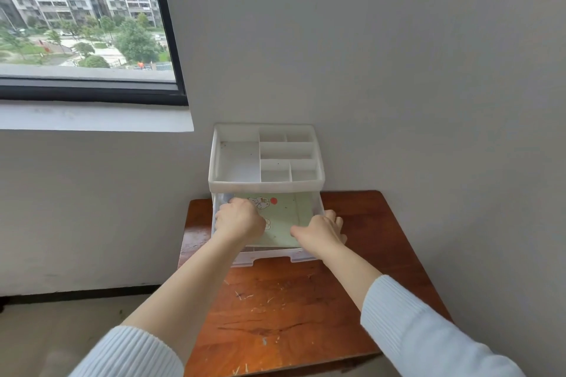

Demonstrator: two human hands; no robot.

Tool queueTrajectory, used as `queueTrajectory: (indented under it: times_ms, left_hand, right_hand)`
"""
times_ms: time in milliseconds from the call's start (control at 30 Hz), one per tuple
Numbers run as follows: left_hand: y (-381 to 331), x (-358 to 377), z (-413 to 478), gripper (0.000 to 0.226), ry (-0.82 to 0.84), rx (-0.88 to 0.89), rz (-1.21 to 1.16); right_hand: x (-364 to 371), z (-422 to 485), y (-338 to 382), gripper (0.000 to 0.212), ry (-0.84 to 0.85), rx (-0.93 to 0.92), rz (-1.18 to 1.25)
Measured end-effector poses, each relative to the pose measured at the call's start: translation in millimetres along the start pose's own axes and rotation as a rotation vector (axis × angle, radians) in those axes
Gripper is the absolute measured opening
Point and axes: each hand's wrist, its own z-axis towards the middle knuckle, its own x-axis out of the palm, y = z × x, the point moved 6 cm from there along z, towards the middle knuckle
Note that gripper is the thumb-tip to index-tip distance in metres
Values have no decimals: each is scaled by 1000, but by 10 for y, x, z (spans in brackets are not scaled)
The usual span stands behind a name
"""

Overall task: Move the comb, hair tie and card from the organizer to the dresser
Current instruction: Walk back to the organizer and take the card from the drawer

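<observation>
Now card between hands, left hand overlapping

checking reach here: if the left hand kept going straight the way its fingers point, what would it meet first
Probably the organizer's white body above the open drawer. The left hand points toward the drawer's back left corner, over the green card. Depth is unclear, and anything under the hand is hidden.

Pale blue ribbed sleeves – both pushed up (forearms bare).

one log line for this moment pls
stage: reaching into open drawer of organizer | left hand: on green card | right hand: at drawer's right edge | comb, hair tie: not visible
</observation>
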Motion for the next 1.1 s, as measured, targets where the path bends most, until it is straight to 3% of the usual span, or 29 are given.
queueTrajectory:
  times_ms: [133,300,467,700,833,933,1000,1100]
  left_hand:
    - [83,-127,69,19,-5,89,-151]
    - [358,-211,157,26,35,30,-716]
    - [483,-256,118,7,140,-77,-960]
    - [564,-261,-262,16,357,-85,-1101]
    - [688,-57,-564,26,490,-25,-1130]
    - [824,80,-703,34,423,15,-1083]
    - [873,133,-768,37,368,89,-1026]
    - [918,163,-859,29,246,188,-1010]
  right_hand:
    - [-9,7,-2,27,21,-12,-11]
    - [-85,47,-7,49,-42,-64,-103]
    - [-194,86,12,55,-49,-67,-68]
    - [-489,-88,-111,39,19,-100,51]
    - [-605,-377,-342,54,105,-190,297]
    - [-515,-569,-465,35,342,-299,542]
    - [-438,-637,-503,21,366,-407,571]
    - [-296,-639,-574,20,332,-471,581]
